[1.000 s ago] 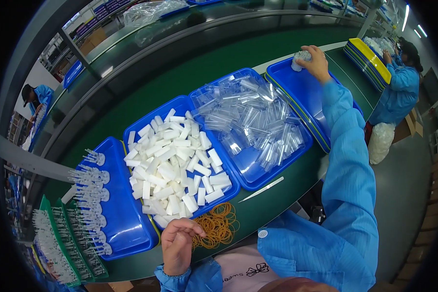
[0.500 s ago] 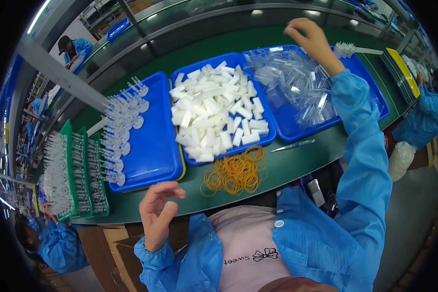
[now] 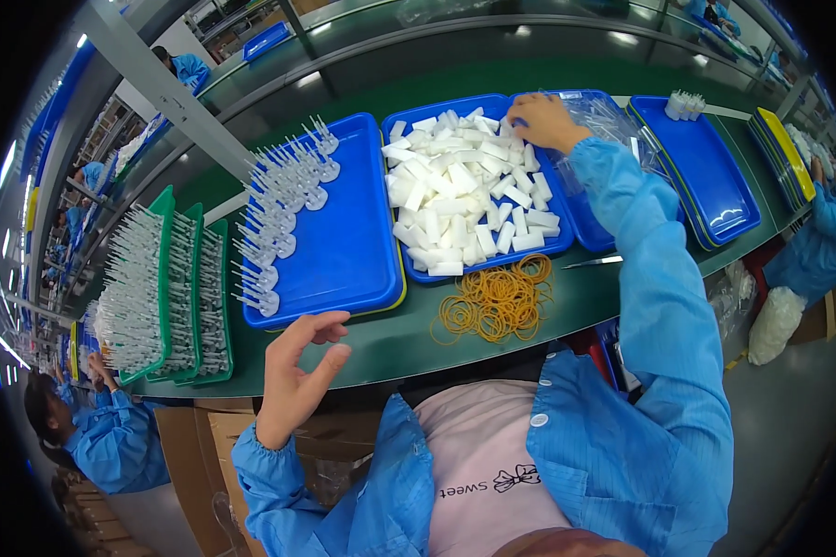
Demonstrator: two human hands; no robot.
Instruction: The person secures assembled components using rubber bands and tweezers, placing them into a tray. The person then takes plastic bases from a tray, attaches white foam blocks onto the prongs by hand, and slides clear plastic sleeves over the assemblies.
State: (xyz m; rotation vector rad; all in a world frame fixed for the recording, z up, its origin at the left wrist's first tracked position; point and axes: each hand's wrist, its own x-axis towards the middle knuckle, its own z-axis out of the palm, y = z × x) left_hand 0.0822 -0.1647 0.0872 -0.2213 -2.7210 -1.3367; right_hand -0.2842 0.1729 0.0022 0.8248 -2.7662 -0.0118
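The head view showed the right hand, fingers curled, over the far right corner of a blue tray heaped with white blocks; its hold could not be told. The left hand, half-open, empty, hung near the bench edge. Reaching seemed underway, calling for a light pinch.

Many small white blocks, plain and oblong, are lying at mixed angles in the middle blue tray, heaping up over most of it and spreading thinner toward its front right. Just right of that tray, clear plastic pieces are lying loosely jumbled, partly hidden.
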